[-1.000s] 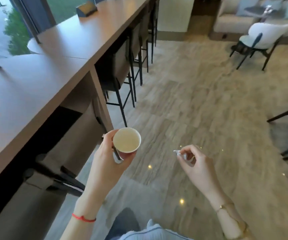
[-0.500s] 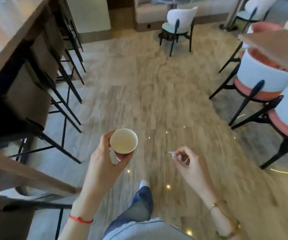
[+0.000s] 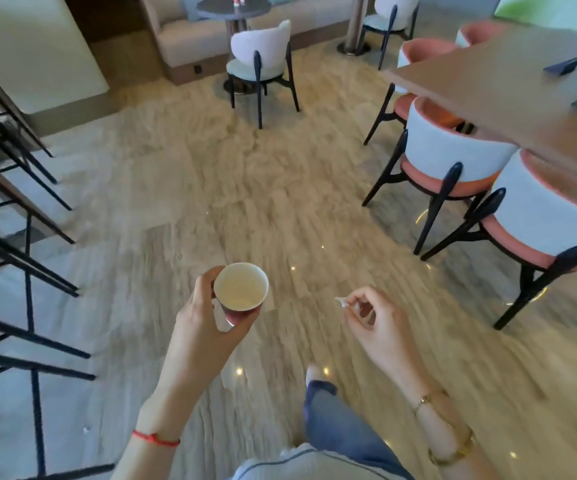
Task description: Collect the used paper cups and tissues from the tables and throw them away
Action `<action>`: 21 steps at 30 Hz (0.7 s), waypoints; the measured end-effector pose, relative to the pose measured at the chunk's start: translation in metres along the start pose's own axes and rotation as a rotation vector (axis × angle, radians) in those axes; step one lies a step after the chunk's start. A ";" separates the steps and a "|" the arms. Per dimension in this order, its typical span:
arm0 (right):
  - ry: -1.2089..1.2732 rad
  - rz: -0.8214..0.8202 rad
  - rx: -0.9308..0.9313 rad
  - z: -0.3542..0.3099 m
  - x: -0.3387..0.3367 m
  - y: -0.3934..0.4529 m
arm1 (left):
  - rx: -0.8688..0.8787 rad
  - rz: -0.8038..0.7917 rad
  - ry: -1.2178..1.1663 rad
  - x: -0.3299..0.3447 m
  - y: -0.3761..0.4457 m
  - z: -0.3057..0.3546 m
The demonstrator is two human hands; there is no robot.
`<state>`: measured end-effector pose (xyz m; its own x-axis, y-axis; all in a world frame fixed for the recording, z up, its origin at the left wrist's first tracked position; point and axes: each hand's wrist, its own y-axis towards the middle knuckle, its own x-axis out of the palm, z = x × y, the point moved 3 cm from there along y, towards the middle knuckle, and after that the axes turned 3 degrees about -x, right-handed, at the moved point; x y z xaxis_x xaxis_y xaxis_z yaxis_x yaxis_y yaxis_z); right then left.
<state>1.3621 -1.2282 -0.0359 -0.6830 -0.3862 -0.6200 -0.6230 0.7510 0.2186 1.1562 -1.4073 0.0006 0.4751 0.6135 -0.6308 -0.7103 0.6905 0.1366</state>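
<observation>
My left hand (image 3: 204, 327) holds a paper cup (image 3: 241, 287) upright over the floor, fingers wrapped round its reddish side. The cup's pale inside looks empty. My right hand (image 3: 373, 323) is level with it to the right, with thumb and forefinger pinched on a small white scrap of tissue (image 3: 342, 301). Most of the tissue is hidden inside the fingers. A red string circles my left wrist and a gold bracelet my right.
Black bar-stool legs (image 3: 20, 258) line the left edge. A wooden table (image 3: 495, 84) with pink-and-white chairs (image 3: 453, 154) stands at the right. A white chair (image 3: 261, 53) and a round dark table (image 3: 233, 10) sit far ahead by a sofa. Open wood floor lies between.
The view has swung right, away from the long counter toward the seating area. Both hands keep the same hold on the cup and the tissue. My right leg has stepped forward.
</observation>
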 end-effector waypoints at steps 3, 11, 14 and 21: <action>-0.012 0.003 0.035 0.024 0.014 0.055 | 0.007 -0.016 -0.015 0.020 0.061 -0.007; -0.010 0.026 0.058 0.076 0.020 0.257 | 0.025 -0.020 -0.026 0.072 0.268 0.007; -0.027 0.046 0.034 0.085 0.013 0.345 | 0.049 -0.025 -0.031 0.088 0.352 0.020; -0.076 0.004 0.026 0.113 0.020 0.500 | 0.023 0.002 -0.039 0.125 0.504 0.022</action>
<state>1.0798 -0.7997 -0.0238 -0.6543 -0.3418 -0.6746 -0.6095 0.7664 0.2028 0.8685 -0.9740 0.0071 0.4939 0.6292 -0.6001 -0.6993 0.6976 0.1559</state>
